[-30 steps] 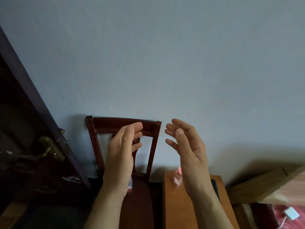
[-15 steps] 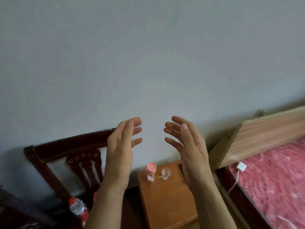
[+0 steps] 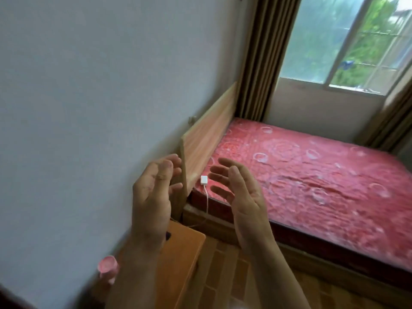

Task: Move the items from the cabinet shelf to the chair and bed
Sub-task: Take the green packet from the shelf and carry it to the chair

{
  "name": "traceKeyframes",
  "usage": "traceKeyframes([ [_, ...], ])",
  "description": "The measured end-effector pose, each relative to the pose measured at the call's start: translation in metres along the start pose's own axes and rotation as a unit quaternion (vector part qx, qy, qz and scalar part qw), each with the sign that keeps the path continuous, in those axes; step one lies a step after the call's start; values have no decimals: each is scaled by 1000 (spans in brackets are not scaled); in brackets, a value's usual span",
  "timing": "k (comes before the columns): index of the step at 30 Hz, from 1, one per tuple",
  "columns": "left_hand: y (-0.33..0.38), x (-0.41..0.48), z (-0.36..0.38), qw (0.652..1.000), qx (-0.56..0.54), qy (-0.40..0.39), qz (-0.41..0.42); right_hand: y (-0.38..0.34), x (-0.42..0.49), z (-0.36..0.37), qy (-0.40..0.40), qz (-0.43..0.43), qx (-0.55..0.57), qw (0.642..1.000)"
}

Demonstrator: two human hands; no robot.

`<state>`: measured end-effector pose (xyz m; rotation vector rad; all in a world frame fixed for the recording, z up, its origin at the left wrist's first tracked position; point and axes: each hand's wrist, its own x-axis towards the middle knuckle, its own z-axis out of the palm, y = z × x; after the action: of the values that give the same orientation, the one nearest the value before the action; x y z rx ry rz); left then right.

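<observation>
Both hands empty, bed ahead-right — shelf + chair out of view
L hand (image 3: 153,197) and R hand (image 3: 240,197) raised side by side, fingers loose, gripping nothing; bed (image 3: 312,175) lies fwd-right of them, R hand nearer, long axis running right from headboard (image 3: 207,134) — only a white charger (image 3: 204,179) on it, near the headboard

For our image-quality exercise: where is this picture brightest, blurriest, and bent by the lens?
Head view: brightest at the window, top right; blurriest at the pink cup, bottom left; the curtain and headboard lean, wide-angle distortion; left hand and right hand fairly sharp.
</observation>
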<state>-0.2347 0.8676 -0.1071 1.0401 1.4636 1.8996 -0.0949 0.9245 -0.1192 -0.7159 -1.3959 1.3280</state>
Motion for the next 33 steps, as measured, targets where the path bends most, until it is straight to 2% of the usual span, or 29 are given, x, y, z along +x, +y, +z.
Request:
traceKeyframes([
  [5, -1, -20, 80, 990, -74, -119, -21, -24, -19, -63, 119, -35, -28, 992],
  [13, 3, -69, 193, 960, -91, -263, -23, -56, -67, -167, 244, -70, -76, 964],
  [24, 14, -190, 350, 929, -96, -355, -27, -102, -169, -347, 378, -86, -38, 921],
  [33, 21, -270, 452, 876, -124, -465, -36, -133, -244, -441, 495, -105, -67, 860],
])
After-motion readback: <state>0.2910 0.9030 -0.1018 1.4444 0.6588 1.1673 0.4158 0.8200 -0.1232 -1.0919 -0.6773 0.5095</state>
